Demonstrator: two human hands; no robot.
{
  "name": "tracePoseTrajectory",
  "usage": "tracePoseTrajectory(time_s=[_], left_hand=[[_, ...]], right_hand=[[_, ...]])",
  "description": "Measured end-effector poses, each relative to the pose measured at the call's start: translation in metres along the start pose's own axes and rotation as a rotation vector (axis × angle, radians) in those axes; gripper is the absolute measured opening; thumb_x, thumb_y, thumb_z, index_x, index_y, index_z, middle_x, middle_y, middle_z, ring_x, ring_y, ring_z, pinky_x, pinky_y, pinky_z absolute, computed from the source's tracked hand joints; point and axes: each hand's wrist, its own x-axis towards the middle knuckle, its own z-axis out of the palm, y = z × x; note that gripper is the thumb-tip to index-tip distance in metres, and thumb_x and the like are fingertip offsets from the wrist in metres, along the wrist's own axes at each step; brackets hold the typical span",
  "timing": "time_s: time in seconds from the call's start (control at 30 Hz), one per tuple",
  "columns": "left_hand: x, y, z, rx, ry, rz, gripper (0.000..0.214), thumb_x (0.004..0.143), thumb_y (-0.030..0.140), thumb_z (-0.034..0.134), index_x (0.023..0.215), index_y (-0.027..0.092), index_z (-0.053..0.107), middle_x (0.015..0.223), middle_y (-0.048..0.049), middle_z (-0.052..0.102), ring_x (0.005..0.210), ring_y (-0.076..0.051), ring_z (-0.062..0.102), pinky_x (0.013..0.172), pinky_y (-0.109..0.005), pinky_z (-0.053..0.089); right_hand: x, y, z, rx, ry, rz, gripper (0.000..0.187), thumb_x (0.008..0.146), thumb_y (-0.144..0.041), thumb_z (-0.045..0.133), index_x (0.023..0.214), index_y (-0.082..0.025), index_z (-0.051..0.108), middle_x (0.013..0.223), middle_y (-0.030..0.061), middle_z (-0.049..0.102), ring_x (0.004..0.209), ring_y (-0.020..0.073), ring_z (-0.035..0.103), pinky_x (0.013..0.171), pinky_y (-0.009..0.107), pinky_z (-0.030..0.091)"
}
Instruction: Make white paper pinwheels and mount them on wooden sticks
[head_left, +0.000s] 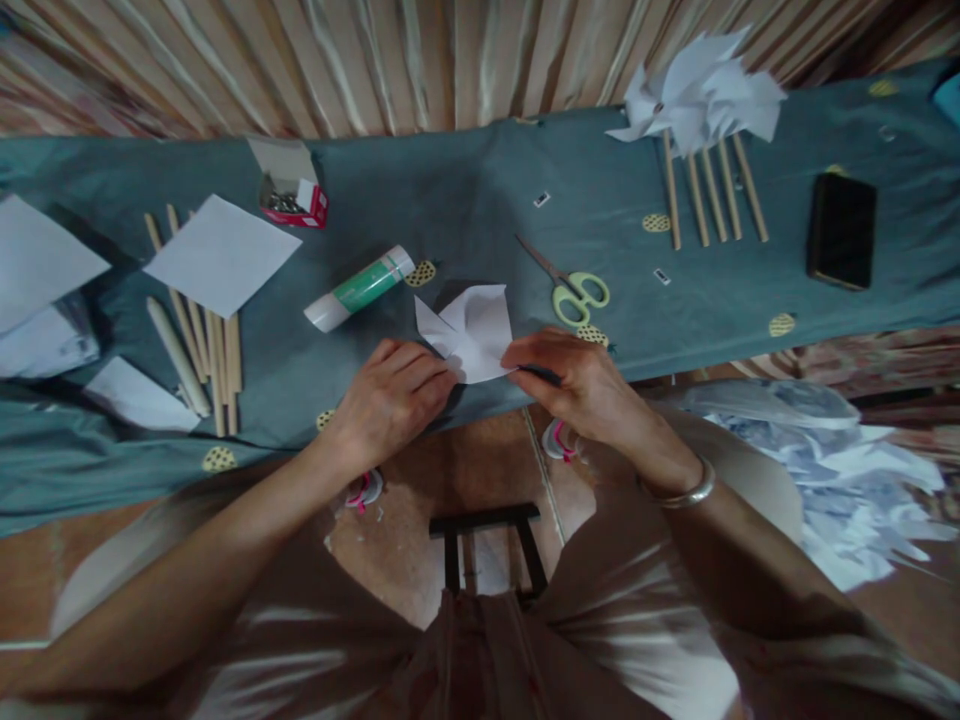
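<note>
The partly folded white paper [474, 335] lies on the grey-blue tablecloth [465, 200] at the table's near edge, between both hands. One pointed flap aims to the far left. Its longest run slants from that point toward the near right corner.

The left hand [390, 398] comes in from the lower left, knuckles up. Its fingers curl down onto the paper's near left edge, but the thumb is hidden, so pinching or merely pressing cannot be told apart. The right hand [583, 385], with a metal bangle [679, 492] on its wrist, is closed around a thin dark tool [541, 375]. The tool lies roughly along the table edge, its tip toward the paper.

Just beyond lie a glue stick [360, 288], its green label too blurred to read, and green-handled scissors [574, 285] with blades pointing far left. Farther off are a red box [294, 198], a white square sheet [221, 250] over wooden sticks [214, 360], finished paper pinwheels [705, 95] and a black phone [841, 230].
</note>
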Motion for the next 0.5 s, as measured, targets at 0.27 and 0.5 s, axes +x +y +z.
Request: tracePoseTrajectory(time_s=[0.27,0.5], left_hand=[[-0.001,0.006,0.001,-0.026,0.026,0.006,0.018,0.095,0.022,0.055,0.109,0.016,0.066,0.1,-0.007,0.073,0.09,-0.021,0.063,0.076,-0.034,0.046],[-0.001,0.011,0.007,-0.038,0.03,0.024,0.023,0.094,0.012,0.053,0.115,0.013,0.063,0.103,-0.0097,0.073,0.091,-0.021,0.065,0.078,-0.033,0.052]], right_hand=[[0.005,-0.006,0.003,0.012,-0.046,-0.084,0.016,0.095,-0.019,0.055,0.089,-0.018,0.07,0.091,0.0044,0.074,0.087,0.0182,0.067,0.088,0.034,0.048],[0.015,-0.01,0.012,0.036,-0.004,-0.03,0.012,0.092,-0.019,0.06,0.084,-0.018,0.068,0.088,0.0045,0.072,0.085,0.0181,0.065,0.083,0.032,0.048]])
